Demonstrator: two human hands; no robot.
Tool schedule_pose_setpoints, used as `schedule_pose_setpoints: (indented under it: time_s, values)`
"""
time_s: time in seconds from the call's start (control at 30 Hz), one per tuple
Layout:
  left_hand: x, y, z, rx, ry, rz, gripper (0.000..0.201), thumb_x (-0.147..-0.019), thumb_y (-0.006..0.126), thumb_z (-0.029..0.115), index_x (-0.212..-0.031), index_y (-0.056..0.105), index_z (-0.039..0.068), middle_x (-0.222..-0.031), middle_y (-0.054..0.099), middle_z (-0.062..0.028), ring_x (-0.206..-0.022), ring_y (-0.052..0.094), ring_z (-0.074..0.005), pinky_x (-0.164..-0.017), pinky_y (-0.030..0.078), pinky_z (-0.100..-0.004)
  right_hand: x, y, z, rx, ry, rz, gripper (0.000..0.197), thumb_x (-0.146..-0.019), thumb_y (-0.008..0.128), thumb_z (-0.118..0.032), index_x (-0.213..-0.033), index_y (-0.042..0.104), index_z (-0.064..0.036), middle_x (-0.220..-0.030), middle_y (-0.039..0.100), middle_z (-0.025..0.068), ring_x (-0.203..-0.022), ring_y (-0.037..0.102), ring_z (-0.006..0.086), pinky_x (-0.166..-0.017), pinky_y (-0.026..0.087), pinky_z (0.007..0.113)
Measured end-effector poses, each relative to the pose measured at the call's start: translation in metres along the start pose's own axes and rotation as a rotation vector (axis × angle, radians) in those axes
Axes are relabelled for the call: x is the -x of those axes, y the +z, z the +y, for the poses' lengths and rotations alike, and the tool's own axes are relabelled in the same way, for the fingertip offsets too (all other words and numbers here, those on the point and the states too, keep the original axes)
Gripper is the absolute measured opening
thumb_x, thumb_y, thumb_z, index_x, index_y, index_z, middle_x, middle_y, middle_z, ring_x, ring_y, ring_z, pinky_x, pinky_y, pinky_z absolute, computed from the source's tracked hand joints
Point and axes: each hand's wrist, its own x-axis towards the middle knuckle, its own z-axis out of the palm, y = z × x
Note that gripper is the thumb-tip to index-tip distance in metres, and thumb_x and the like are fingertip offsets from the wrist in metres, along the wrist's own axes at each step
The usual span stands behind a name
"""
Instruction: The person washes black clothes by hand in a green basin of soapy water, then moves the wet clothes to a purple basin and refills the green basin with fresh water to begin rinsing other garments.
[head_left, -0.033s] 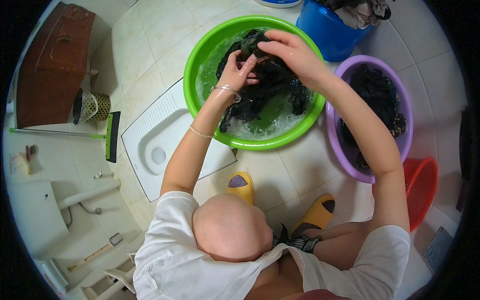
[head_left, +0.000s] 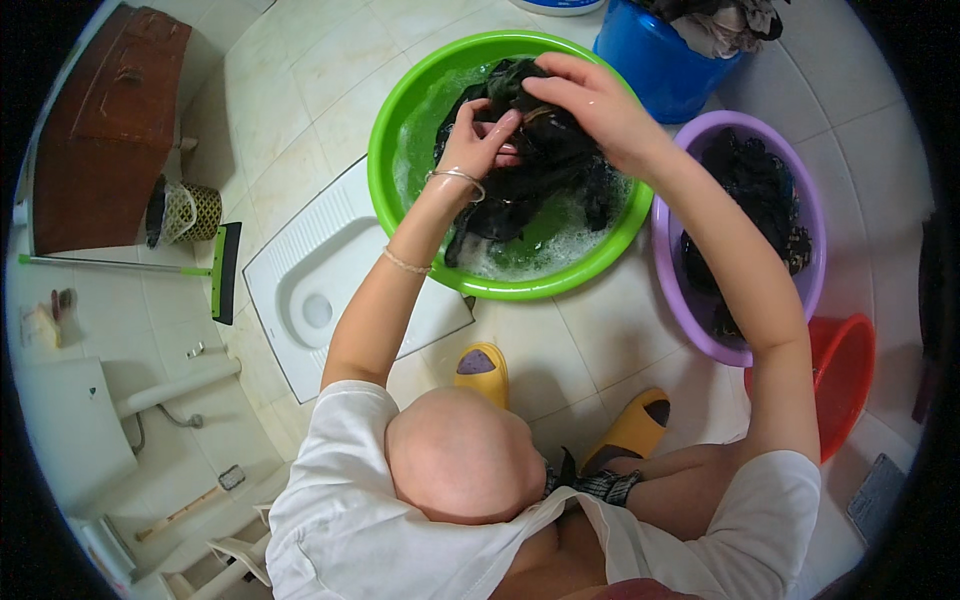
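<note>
Dark cloth (head_left: 545, 180): bunched inside the green basin (head_left: 530, 289); upper part gathered at both hands, rest spread in sudsy water (head_left: 545, 258).
Left hand (head_left: 475, 148): placed over the left half of the green basin, against the cloth; thumb spread, fingers bent; whether a fold is clamped cannot be told.
Right hand (head_left: 600, 108): placed over the upper right of the green basin; fingers arched onto the cloth; firm closure cannot be told.
Handling: judged soft and limp, made heavy by water, slippery with suds; not very fragile, though edges could be stretched.
Hold point: best taken at a thick fold near the green basin's middle, both hands; loose ends better not pulled alone.
Purple tub (head_left: 683, 305): set just right of the green basin, dark laundry (head_left: 745, 190) piled inside.
Blue bucket (head_left: 650, 70): set at the green basin's far right, loaded with clothes (head_left: 730, 30).
</note>
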Motion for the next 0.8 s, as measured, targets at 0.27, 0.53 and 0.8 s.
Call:
schedule_pose_setpoints:
  time_s: [0.27,0.53,0.8]
  values:
    - [-0.037,-0.084,-0.033,-0.570,0.429,0.325,0.024,-0.069,0.045,0.004,-0.091,0.052,-0.003,-0.073,0.058,-0.0143,-0.067,0.056,-0.0191,-0.061,0.045,-0.0304,-0.004,-0.092,0.008,0.495,0.131,0.229,0.020,-0.077,0.055,-0.019,-0.087,0.055,-0.0012,-0.077,0.055,0.0006,-0.072,0.048,0.0051,-0.066,0.039,0.018]
    - [-0.019,-0.043,-0.040,-1.043,0.293,0.066,0.051,-0.078,0.053,0.028,-0.121,0.031,0.011,-0.101,0.048,-0.0274,-0.090,0.049,-0.0396,-0.078,0.041,-0.0405,0.006,-0.077,0.084,1.254,0.118,-0.108,0.050,-0.071,0.057,-0.015,-0.117,0.041,-0.0254,-0.102,0.043,0.0202,-0.092,0.048,0.0368,-0.077,0.041,0.044]
    - [-0.051,0.013,-0.102,-1.478,-0.234,-0.502,0.065,-0.080,0.044,0.022,-0.129,0.006,0.000,-0.107,0.046,-0.0295,-0.095,0.050,-0.0363,-0.079,0.041,-0.0399,-0.014,-0.063,0.170,1.411,0.485,-0.480,0.059,-0.075,0.051,-0.014,-0.128,0.026,-0.0244,-0.123,0.029,0.0226,-0.105,0.039,0.0407,-0.085,0.035,0.049]
